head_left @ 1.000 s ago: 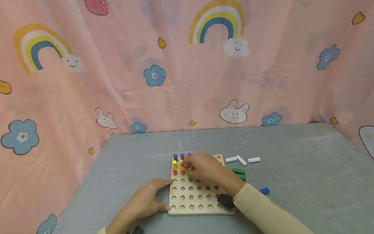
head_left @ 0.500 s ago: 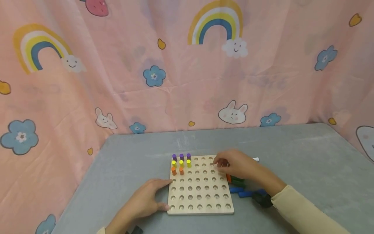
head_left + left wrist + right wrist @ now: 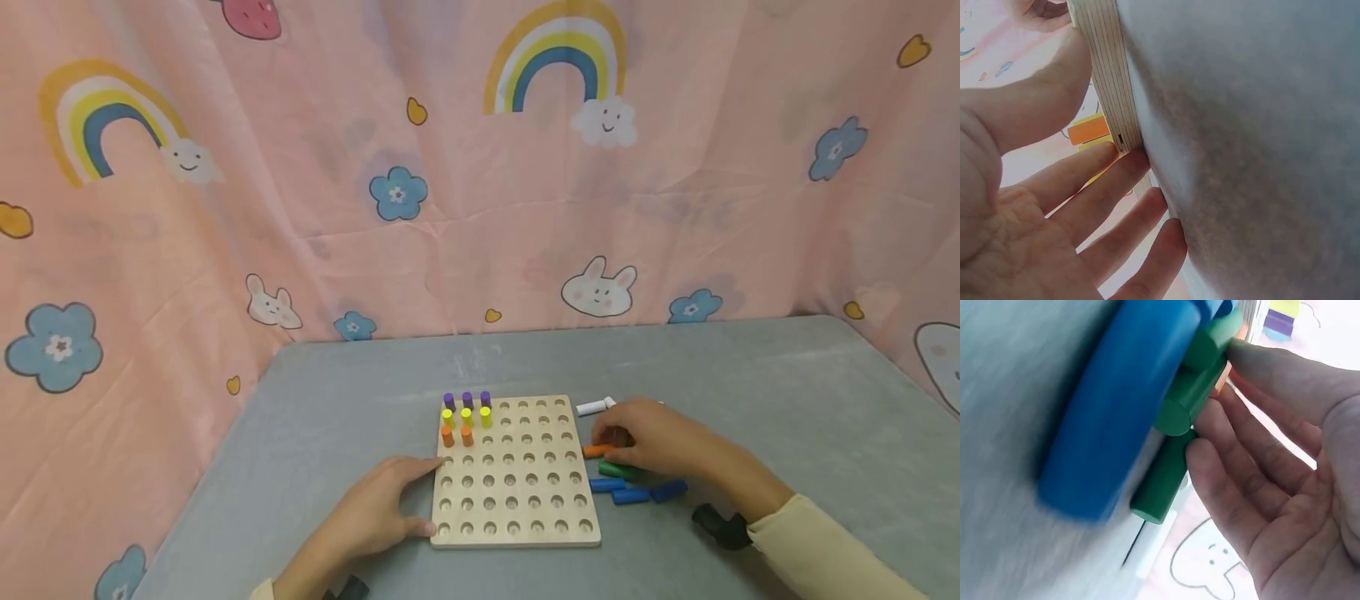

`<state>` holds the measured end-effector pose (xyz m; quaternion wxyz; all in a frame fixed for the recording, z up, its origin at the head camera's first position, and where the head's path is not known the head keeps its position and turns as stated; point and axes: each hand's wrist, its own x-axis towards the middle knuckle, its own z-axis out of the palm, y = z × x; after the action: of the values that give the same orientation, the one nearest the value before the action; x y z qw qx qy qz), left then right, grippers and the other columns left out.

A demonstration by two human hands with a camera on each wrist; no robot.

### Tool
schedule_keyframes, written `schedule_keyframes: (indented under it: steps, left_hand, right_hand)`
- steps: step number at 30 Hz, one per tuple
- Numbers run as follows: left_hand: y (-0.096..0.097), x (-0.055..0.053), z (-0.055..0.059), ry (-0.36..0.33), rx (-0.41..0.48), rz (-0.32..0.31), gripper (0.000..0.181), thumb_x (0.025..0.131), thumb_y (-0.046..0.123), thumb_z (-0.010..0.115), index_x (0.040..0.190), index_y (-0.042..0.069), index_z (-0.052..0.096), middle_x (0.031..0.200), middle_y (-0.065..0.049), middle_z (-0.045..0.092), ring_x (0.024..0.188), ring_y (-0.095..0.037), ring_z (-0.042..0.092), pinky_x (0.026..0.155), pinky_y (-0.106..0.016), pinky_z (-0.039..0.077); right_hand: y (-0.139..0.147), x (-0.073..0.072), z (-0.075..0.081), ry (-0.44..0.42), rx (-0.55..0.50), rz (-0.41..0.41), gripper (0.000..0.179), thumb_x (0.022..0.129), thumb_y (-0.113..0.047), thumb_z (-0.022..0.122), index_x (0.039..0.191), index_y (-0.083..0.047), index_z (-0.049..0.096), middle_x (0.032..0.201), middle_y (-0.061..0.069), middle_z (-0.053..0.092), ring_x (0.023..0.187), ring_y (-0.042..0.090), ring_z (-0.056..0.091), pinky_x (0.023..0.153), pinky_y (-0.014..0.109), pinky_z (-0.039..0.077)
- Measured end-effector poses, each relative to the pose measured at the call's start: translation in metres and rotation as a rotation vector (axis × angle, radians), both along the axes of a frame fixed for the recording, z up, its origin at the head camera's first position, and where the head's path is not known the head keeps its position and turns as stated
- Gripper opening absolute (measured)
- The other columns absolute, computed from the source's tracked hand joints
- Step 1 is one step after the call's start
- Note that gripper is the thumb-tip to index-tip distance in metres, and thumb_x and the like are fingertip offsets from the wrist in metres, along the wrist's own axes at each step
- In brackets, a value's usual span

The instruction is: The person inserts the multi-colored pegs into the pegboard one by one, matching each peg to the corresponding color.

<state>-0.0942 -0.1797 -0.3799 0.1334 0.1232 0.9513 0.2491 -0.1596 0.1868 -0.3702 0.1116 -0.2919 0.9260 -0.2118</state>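
Note:
A square wooden pegboard (image 3: 517,492) with rows of round holes lies on the table. Purple pegs (image 3: 467,402), yellow pegs (image 3: 467,417) and two orange pegs (image 3: 447,437) stand upright in its back left holes. My left hand (image 3: 378,508) rests against the board's left edge, fingers fairly straight, its thumb by the front corner; the left wrist view shows the fingertips at the board's layered side (image 3: 1110,81). Right of the board, my right hand (image 3: 652,437) pinches a lying orange peg (image 3: 597,451) between thumb and fingers. Green pegs (image 3: 1188,394) lie right beside those fingertips.
Blue pegs (image 3: 630,497) lie near the board's right edge, in front of the right hand. White pegs (image 3: 594,407) lie behind it, partly hidden. A pink patterned curtain (image 3: 465,250) hangs behind the grey table (image 3: 360,400).
My right hand has left the peg rows, moved right across the board and come down at the loose orange peg. A third yellow peg shows uncovered. The left hand has stayed put.

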Motion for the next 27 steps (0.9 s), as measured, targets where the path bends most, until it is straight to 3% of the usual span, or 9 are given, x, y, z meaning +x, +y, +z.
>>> schedule_keyframes:
  steps: [9, 17, 22, 27]
  left_hand:
    - [0.0, -0.001, 0.002, -0.012, 0.0, 0.014, 0.078, 0.067, 0.026, 0.09, 0.139, 0.017, 0.059, 0.139, -0.01, 0.06, 0.133, -0.036, 0.052, 0.11, -0.061, 0.042]
    - [-0.001, -0.001, 0.0, -0.005, -0.005, 0.003, 0.078, 0.068, 0.026, 0.09, 0.139, 0.016, 0.059, 0.139, -0.01, 0.06, 0.133, -0.035, 0.052, 0.11, -0.06, 0.042]
    - [-0.001, 0.0, 0.0, -0.004, -0.005, 0.004, 0.078, 0.067, 0.027, 0.09, 0.139, 0.018, 0.059, 0.139, -0.009, 0.061, 0.133, -0.035, 0.052, 0.11, -0.06, 0.042]
    - [0.0, -0.001, 0.0, -0.011, -0.004, 0.006, 0.079, 0.067, 0.028, 0.09, 0.139, 0.019, 0.059, 0.139, -0.008, 0.061, 0.133, -0.035, 0.052, 0.11, -0.06, 0.042]
  right_hand:
    - [0.014, 0.006, 0.001, 0.012, 0.078, -0.033, 0.016, 0.084, -0.017, 0.078, 0.097, -0.023, 0.071, 0.083, -0.015, 0.062, 0.072, 0.001, 0.049, 0.062, 0.021, 0.047]
    - [0.007, 0.004, -0.003, 0.044, 0.106, -0.058, 0.013, 0.085, -0.028, 0.079, 0.096, -0.026, 0.072, 0.087, -0.017, 0.064, 0.076, 0.001, 0.053, 0.07, 0.026, 0.053]
    - [0.003, 0.004, -0.004, 0.057, 0.107, -0.058, 0.014, 0.085, -0.026, 0.079, 0.098, -0.025, 0.072, 0.088, -0.016, 0.065, 0.077, 0.001, 0.054, 0.072, 0.028, 0.053]
    - [0.007, 0.002, -0.005, 0.07, 0.046, -0.014, 0.02, 0.089, -0.024, 0.075, 0.108, -0.021, 0.07, 0.091, -0.015, 0.065, 0.079, -0.001, 0.056, 0.07, 0.025, 0.054]
